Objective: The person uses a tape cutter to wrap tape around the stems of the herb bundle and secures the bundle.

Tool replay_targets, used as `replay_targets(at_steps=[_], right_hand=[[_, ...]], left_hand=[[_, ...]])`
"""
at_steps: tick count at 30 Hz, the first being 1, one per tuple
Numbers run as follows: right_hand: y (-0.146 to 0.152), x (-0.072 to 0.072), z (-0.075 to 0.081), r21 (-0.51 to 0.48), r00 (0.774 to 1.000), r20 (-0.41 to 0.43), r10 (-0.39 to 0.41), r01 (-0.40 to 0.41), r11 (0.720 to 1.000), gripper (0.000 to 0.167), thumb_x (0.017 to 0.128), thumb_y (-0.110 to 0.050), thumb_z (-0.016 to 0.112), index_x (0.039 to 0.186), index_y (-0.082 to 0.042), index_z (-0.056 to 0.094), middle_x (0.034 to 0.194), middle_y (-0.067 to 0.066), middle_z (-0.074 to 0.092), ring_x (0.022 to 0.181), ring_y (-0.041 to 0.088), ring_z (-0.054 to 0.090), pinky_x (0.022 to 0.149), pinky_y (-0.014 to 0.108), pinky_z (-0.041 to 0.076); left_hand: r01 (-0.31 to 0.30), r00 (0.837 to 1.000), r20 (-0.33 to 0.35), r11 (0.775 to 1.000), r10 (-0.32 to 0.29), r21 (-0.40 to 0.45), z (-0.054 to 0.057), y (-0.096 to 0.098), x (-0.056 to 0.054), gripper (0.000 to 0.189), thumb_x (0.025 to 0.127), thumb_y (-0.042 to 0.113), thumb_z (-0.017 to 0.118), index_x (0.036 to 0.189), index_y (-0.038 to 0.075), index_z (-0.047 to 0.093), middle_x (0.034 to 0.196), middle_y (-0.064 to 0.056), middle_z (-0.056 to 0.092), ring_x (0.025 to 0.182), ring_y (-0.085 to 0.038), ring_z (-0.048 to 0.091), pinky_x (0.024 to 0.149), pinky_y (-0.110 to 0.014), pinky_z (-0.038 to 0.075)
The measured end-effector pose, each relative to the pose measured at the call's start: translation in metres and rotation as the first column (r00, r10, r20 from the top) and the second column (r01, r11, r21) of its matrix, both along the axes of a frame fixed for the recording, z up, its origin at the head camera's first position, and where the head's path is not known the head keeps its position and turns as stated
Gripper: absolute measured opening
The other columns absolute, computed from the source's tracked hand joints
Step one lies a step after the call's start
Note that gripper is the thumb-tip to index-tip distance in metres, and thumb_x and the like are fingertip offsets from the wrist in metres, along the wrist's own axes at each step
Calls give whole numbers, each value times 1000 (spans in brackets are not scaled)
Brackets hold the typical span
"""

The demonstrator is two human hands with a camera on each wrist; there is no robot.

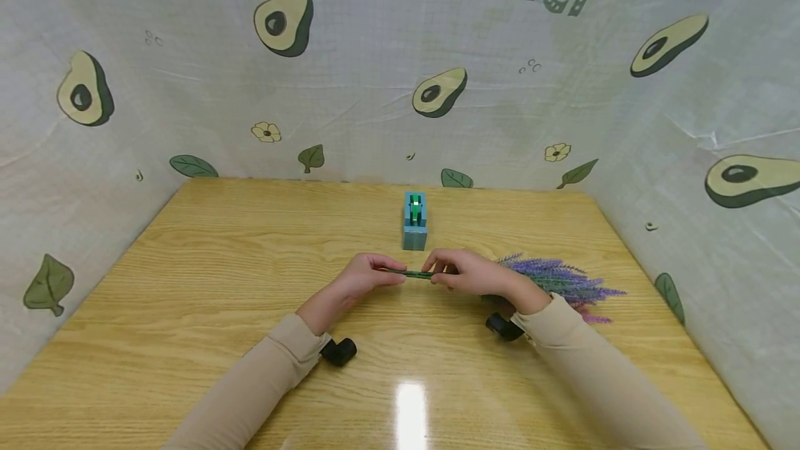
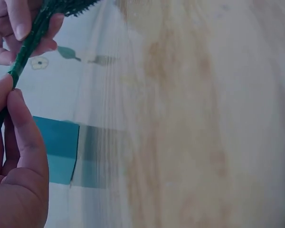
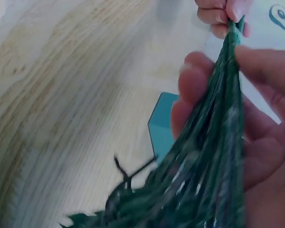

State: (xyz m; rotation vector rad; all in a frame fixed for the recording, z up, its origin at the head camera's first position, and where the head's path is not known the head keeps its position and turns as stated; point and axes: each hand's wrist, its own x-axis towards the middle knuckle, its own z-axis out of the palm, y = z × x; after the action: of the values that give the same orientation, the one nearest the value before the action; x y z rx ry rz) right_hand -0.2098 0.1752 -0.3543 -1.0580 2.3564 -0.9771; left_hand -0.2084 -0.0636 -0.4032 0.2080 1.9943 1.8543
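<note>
A bunch of artificial lavender [image 1: 556, 280] lies out to the right, its purple heads behind and under my right wrist. Its green stems [image 1: 417, 274] run level between my two hands, above the table. My left hand [image 1: 369, 271] pinches the stem ends between thumb and fingertips. Farther along, my right hand [image 1: 465, 273] holds the gathered stems, which fan out past its fingers in the right wrist view. A lighter green band [image 3: 235, 35] shows on the stems between the hands. Just beyond the hands stands a blue tape dispenser [image 1: 415, 236] with a green tape roll [image 1: 415, 208].
Some pink flower heads [image 1: 595, 318] show beside the right forearm. Black wrist-camera mounts [image 1: 339, 352] stick out from both cuffs. The wooden table [image 1: 250, 242] meets a printed cloth [image 1: 362, 89] at the back and sides.
</note>
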Motion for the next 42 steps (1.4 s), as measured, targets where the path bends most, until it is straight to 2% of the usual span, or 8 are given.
replay_targets(at_steps=[5,11,18,25,27,31,37,42], right_hand=[[-1,2,1,37,994,-106,-23,27,999,15,95,-10,56,109,-10,60,97,10,65,80,18,60,64,28,47],[-2,3,-1,88,968,-245,-54,78,993,19,88,-3,64,104,-13,62,92,0,64,80,14,59,65,27,48],[-4,4,-1,122,975,-219,-30,58,991,28,86,4,61,107,-13,56,94,7,62,82,17,58,68,31,49],[-4,3,1,119,989,-125,-79,94,988,17,97,-12,51,112,-8,56,95,10,63,72,16,57,60,29,46],[-5,2,1,132,986,-144,-90,109,985,19,98,-13,51,113,-5,59,94,10,64,72,15,58,61,28,47],[-8,1,1,169,968,-237,-85,128,977,17,95,-10,55,109,-5,65,93,7,66,77,11,60,65,26,49],[-9,3,3,187,935,-349,-56,128,974,14,90,-7,61,103,-8,68,92,1,67,83,13,62,71,29,52],[-11,3,2,185,920,-392,-34,115,976,14,88,-6,64,101,-8,67,90,1,66,79,12,61,69,29,51]], left_hand=[[11,999,48,999,-14,45,-2,1,-2,24,85,9,69,105,-4,68,102,-10,66,89,-20,64,82,-32,52],[-22,994,106,993,10,115,-5,4,-6,28,88,7,65,112,-7,64,102,-13,67,89,-19,65,82,-32,53],[-42,992,126,990,25,133,-5,4,-8,25,87,1,64,109,-10,64,100,-13,67,85,-16,66,82,-32,52],[-6,994,107,992,-7,123,-2,3,-7,28,86,-3,63,112,-12,62,105,-14,66,87,-14,64,84,-33,51],[-3,995,98,993,-9,115,-2,3,-7,28,86,-4,63,112,-12,62,105,-14,66,86,-14,64,84,-33,52],[-6,995,101,996,-4,95,-3,4,-8,27,85,-2,65,110,-11,64,104,-13,66,86,-14,64,84,-34,51],[-33,985,170,994,14,108,-2,5,-9,29,88,6,65,112,-8,63,100,-11,67,86,-17,66,83,-32,52],[-40,979,205,992,14,122,-2,6,-12,29,88,1,62,115,-9,62,99,-11,67,85,-16,66,80,-29,53]])
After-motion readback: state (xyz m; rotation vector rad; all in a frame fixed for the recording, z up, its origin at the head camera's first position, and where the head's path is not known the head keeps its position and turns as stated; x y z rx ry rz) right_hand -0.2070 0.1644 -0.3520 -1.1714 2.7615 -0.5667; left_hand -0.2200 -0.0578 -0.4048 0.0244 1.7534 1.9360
